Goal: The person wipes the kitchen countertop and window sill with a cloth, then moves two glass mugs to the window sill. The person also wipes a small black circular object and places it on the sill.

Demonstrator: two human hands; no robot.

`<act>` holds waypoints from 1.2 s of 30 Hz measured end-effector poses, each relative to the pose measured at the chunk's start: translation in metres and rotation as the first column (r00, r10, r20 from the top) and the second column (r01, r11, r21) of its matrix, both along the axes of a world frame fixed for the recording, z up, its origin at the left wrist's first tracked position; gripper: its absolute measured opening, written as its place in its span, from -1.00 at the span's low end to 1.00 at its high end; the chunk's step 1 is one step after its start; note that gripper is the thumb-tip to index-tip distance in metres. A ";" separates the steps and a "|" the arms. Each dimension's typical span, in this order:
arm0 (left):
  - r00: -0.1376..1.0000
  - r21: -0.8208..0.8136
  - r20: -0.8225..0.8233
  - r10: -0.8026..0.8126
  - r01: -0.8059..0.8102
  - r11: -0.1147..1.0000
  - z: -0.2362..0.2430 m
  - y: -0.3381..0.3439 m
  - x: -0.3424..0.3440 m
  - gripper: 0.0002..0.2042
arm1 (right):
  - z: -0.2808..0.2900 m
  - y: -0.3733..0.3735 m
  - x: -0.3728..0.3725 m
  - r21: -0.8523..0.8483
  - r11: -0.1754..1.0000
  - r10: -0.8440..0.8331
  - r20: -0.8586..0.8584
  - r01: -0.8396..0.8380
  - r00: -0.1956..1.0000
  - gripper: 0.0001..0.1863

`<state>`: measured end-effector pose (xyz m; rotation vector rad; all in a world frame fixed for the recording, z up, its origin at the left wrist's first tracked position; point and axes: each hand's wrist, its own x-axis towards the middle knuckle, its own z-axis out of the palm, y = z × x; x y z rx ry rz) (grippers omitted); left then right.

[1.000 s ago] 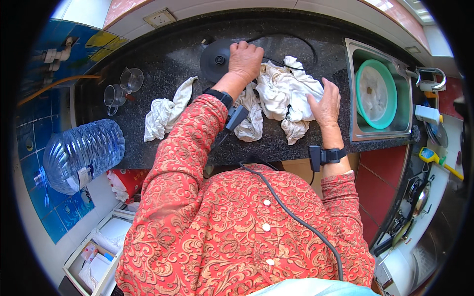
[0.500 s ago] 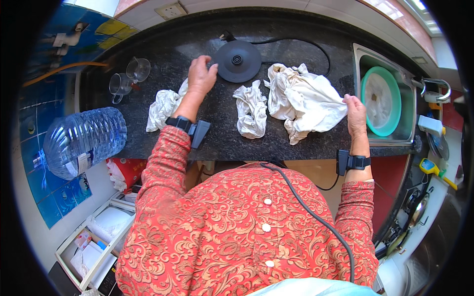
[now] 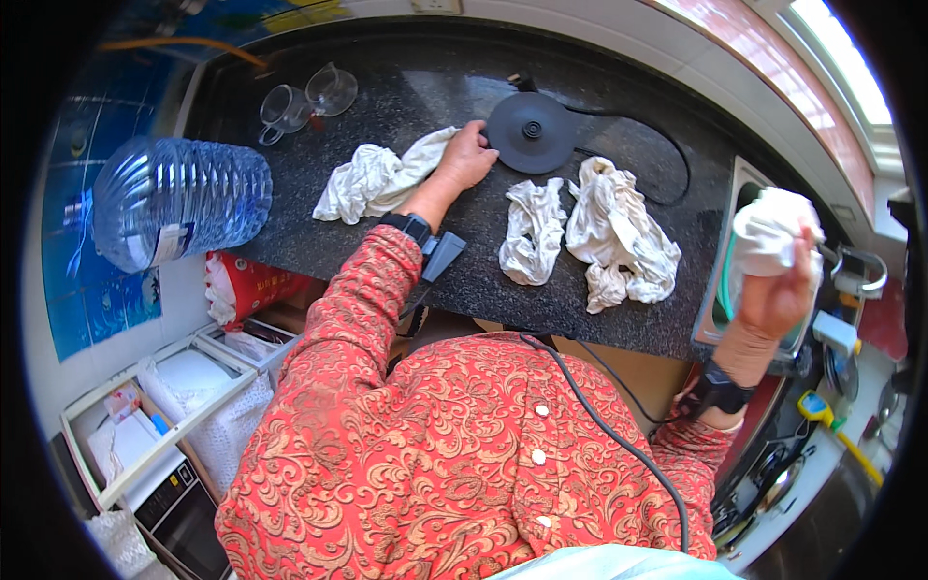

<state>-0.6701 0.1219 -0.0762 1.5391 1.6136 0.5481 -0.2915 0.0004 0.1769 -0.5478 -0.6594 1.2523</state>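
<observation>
My left hand [image 3: 471, 158] is closed at the left rim of a black round kettle base [image 3: 534, 145] with a raised connector in its middle. Beneath and beside that wrist lies a crumpled white cloth [image 3: 362, 184] on the dark counter. Raised over the sink, my right hand [image 3: 773, 302] grips a bunched white cloth [image 3: 773, 227]. Two more pieces lie between my hands: a small twisted white cloth [image 3: 533, 232] and a larger off-white cloth [image 3: 619, 237]. The held cloth and hand hide most of the green basin [image 3: 725, 280] in the sink.
Two clear glass cups [image 3: 285, 111] stand at the back left, near a large clear water bottle [image 3: 184, 205] lying on its side. A black power cord [image 3: 667, 145] loops behind the cloths. The metal sink [image 3: 739, 179] and faucet [image 3: 860, 275] are at the right.
My right hand has lifted a white cloth off the pile and carried it right, over the sink. My left hand has come to the kettle base's rim. The whole view has turned a little.
</observation>
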 end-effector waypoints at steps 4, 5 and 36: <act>0.996 0.004 0.088 -0.025 0.025 1.000 -0.006 0.002 -0.003 -0.31 | -0.052 0.037 -0.084 -0.160 0.984 0.099 0.153 -0.075 0.983 -0.66; 0.993 0.019 0.114 -0.035 0.033 0.999 -0.008 0.001 -0.004 -0.31 | -0.070 0.050 -0.109 -0.150 0.981 0.157 0.250 -0.122 0.955 -0.68; 0.901 0.592 -0.377 -0.214 0.412 0.693 0.002 -0.046 0.009 -0.49 | -0.243 0.183 -0.158 0.256 0.961 -0.271 0.948 -0.106 -0.166 -0.77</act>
